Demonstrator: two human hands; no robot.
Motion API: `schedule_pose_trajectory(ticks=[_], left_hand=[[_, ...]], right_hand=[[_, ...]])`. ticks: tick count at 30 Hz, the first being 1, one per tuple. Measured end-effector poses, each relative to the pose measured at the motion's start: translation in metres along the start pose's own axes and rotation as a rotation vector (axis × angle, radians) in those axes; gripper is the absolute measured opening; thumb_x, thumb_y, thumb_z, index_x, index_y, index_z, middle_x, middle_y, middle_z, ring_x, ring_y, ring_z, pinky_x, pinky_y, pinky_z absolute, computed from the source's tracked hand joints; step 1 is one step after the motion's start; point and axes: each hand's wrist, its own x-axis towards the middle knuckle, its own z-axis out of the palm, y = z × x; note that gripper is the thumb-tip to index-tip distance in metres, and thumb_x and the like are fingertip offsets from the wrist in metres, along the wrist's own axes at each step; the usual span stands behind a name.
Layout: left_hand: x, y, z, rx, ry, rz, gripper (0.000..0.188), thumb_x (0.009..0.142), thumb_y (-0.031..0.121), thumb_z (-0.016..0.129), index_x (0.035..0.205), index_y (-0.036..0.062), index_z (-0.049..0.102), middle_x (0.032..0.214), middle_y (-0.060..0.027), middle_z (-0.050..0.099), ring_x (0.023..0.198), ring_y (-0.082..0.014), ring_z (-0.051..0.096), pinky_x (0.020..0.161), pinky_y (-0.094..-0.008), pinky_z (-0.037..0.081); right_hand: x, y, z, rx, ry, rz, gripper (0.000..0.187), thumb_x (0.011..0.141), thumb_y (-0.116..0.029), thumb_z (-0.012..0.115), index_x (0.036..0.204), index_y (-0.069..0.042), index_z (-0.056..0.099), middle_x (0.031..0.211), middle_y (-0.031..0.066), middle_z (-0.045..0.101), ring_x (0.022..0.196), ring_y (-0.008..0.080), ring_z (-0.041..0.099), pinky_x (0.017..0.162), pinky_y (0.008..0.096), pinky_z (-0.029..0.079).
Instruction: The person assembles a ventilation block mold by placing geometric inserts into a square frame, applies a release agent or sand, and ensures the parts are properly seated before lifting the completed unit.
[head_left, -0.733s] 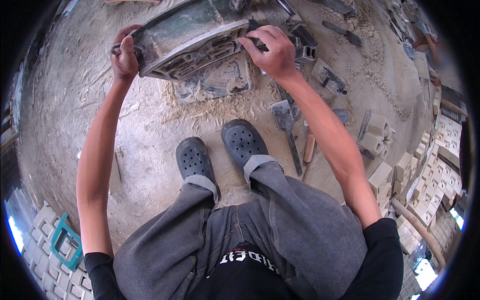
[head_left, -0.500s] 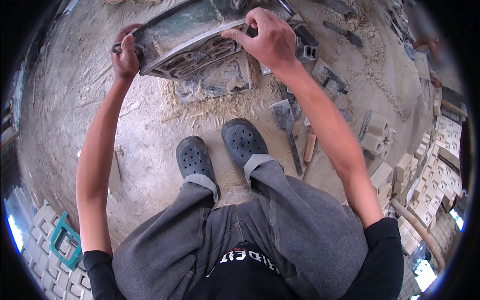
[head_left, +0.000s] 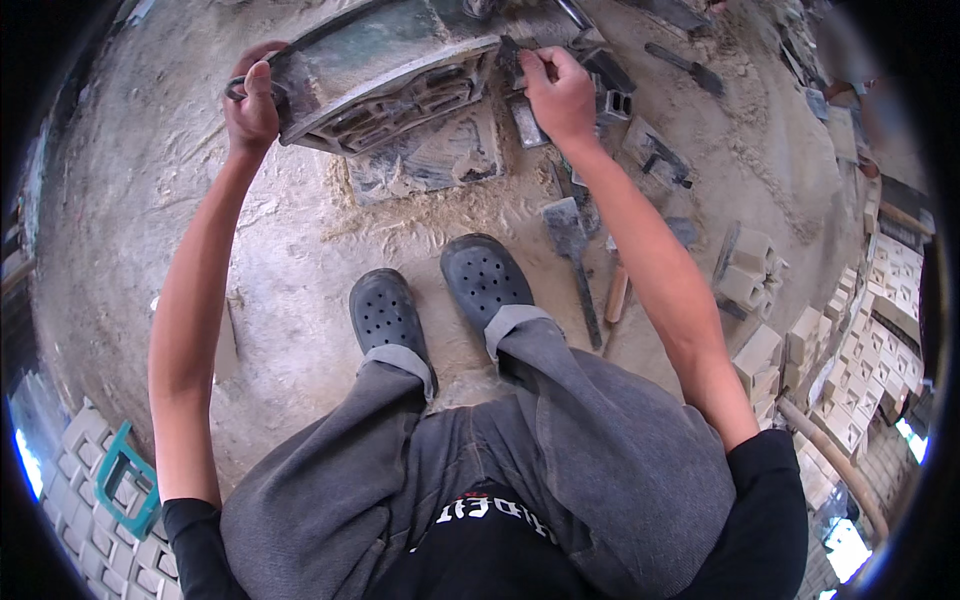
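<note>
A heavy metal mould [head_left: 400, 58] with a greenish, dusty face is tilted up off the floor, its patterned, slotted underside turned toward me. My left hand [head_left: 252, 112] is closed around the dark handle at its left end, thumb up. At the right end, my right hand [head_left: 562, 100] has its fingers curled against a dark piece beside the mould's corner; its grip is partly hidden. Below the raised edge lies a flat dark plate [head_left: 430, 160] smeared with pale powder.
Right of my shoes lie a flat scraper [head_left: 568, 235], a wooden tool handle [head_left: 616, 290] and a dark trowel [head_left: 690, 70]. Pale moulded blocks [head_left: 755, 265] stand farther right, with more stacked behind. A teal frame [head_left: 128, 480] rests on blocks at lower left.
My right hand has moved down and right from the mould's top edge to its right end, its fingers curling in. My left hand keeps its hold.
</note>
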Motion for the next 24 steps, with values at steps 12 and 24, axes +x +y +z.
schedule_pose_trajectory(ticks=[12, 24], left_hand=[[-0.004, -0.012, -0.005, -0.021, -0.028, -0.02, 0.061, 0.095, 0.053, 0.04, 0.104, -0.0015, 0.064, 0.102, -0.0102, 0.066, 0.1, -0.0193, 0.057, 0.092, -0.0302, 0.039], [0.001, -0.005, -0.002, -0.013, -0.034, -0.017, 0.059, 0.094, 0.051, 0.04, 0.104, -0.0011, 0.065, 0.102, -0.0116, 0.066, 0.102, -0.0212, 0.057, 0.093, -0.0312, 0.039]], right_hand=[[-0.075, 0.153, -0.118, -0.62, -0.427, 0.396, 0.04, 0.082, -0.04, 0.062, 0.099, -0.004, 0.068, 0.091, 0.0156, 0.07, 0.09, 0.0334, 0.067, 0.08, 0.0409, 0.051], [-0.027, 0.166, -0.06, -0.716, -0.175, 0.365, 0.086, 0.07, -0.06, 0.07, 0.123, 0.006, 0.054, 0.117, 0.0262, 0.061, 0.112, 0.0372, 0.058, 0.094, 0.0427, 0.047]])
